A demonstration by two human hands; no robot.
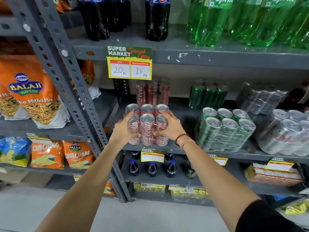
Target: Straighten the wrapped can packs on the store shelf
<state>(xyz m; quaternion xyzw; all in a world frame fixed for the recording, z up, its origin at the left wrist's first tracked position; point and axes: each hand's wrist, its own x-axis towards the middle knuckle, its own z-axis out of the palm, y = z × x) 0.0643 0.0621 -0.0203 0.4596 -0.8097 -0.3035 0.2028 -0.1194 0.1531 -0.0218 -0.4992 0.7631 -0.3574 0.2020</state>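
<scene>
A plastic-wrapped pack of red cola cans [147,126] stands at the front edge of the grey middle shelf [217,154]. My left hand [124,129] clasps its left side, fingers up along the cans. My right hand [170,125] holds its right side, thumb on the front. A second red pack [152,92] stands behind it. To the right sits a wrapped green can pack [224,129], turned at an angle, with another green pack [208,95] further back. A silver can pack [287,133] lies at the far right.
A yellow price card [129,63] hangs from the upper shelf, just above the red packs. Dark and green bottles fill the upper shelf. A slotted grey upright [78,101] stands to the left, with snack bags [31,91] beyond it. Small bottles [152,168] stand below.
</scene>
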